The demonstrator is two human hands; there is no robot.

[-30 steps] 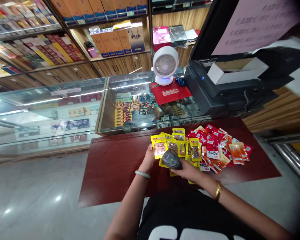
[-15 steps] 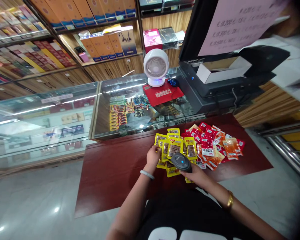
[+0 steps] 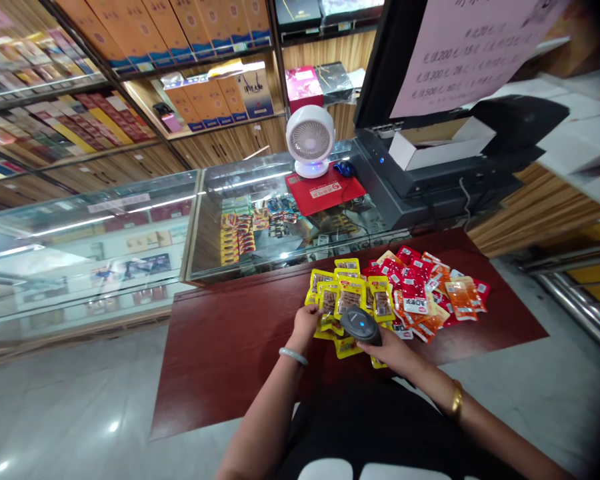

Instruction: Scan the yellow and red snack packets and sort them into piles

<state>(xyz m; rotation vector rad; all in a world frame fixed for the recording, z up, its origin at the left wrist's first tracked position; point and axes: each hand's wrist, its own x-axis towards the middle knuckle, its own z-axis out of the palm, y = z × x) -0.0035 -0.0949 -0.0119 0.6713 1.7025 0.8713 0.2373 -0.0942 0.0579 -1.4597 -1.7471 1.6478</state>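
My left hand (image 3: 307, 325), with a pale bangle at the wrist, is at the left edge of a heap of yellow snack packets (image 3: 351, 295). Its thumb and fingertips pinch the edge of one yellow packet (image 3: 329, 300) with brown food showing through a clear window. In my right hand (image 3: 389, 349) is a dark grey barcode scanner (image 3: 360, 324) with a lit blue light, held over the lower part of the heap. My fingers hide most of its handle. Red and orange snack packets (image 3: 415, 283) lie in a pile to the right.
The packets lie on a dark red tabletop (image 3: 220, 353). Behind it stands a glass display counter (image 3: 260, 267) bearing a white fan (image 3: 310, 141), a red mat (image 3: 325, 195) and a mouse (image 3: 344, 168). A dark register machine (image 3: 415, 193) with a white open box (image 3: 443, 143) stands at the right.
My left hand has shifted slightly toward me, and the yellow packet at its fingertips has moved a little, showing more of its front. The scanner stays nearly in place.
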